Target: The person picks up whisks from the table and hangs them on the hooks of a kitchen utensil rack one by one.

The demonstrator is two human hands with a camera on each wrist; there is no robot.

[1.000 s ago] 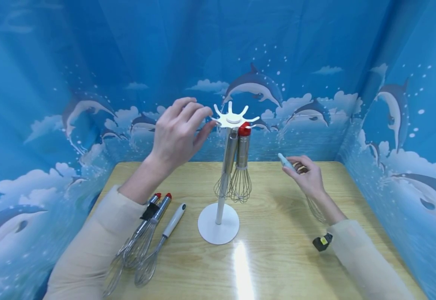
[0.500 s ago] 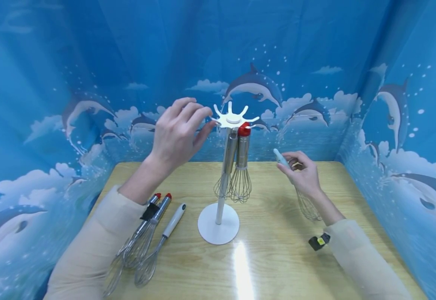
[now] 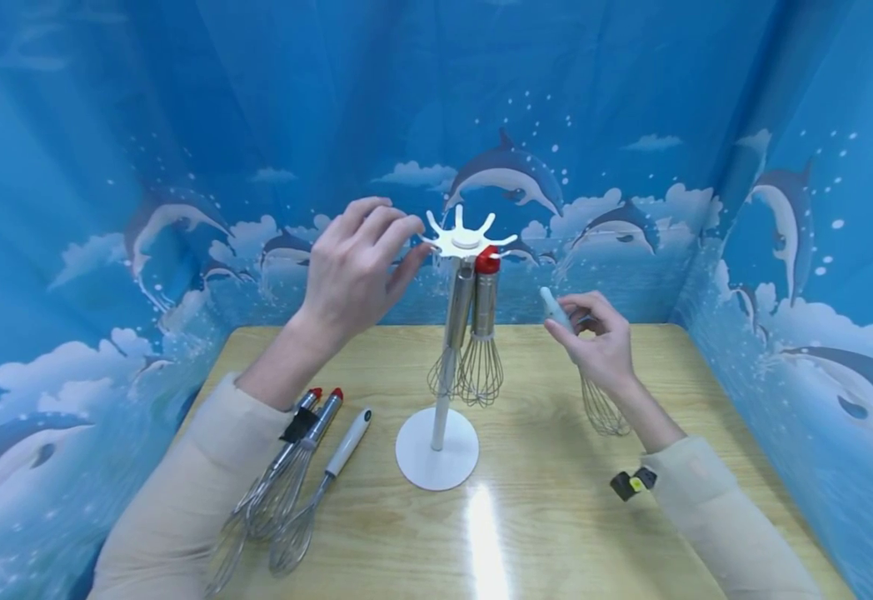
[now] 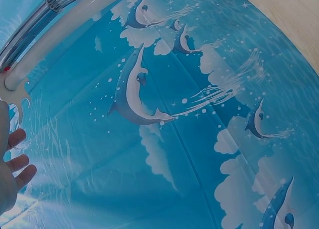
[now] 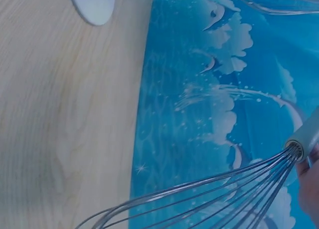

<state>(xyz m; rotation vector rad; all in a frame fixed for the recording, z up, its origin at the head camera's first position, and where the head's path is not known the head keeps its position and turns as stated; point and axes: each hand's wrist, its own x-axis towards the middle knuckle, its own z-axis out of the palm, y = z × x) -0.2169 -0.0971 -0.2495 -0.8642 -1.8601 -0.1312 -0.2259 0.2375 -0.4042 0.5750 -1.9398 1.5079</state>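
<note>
In the head view my left hand (image 3: 357, 262) pinches a hook on the left side of the white rack top (image 3: 468, 242) between thumb and forefinger. Only some fingertips of that hand (image 4: 19, 161) show in the left wrist view. Two steel-handled whisks hang from the rack, one with a red end cap (image 3: 487, 261). To the right of the stand, my right hand (image 3: 605, 346) grips a whisk by its pale blue handle (image 3: 554, 308). Its wire loops (image 5: 219, 194) point down above the table and fill the lower right wrist view.
Several whisks lie at the table's left, among them a white-handled one (image 3: 348, 443) and red-capped steel ones (image 3: 327, 412). The rack's round white base (image 3: 436, 471) stands mid-table (image 3: 549, 517). A dolphin-printed blue curtain (image 3: 376, 100) surrounds the table.
My right hand has moved left and slightly up with the blue-handled whisk, closer to the rack. The left hand stays at the rack's hook.
</note>
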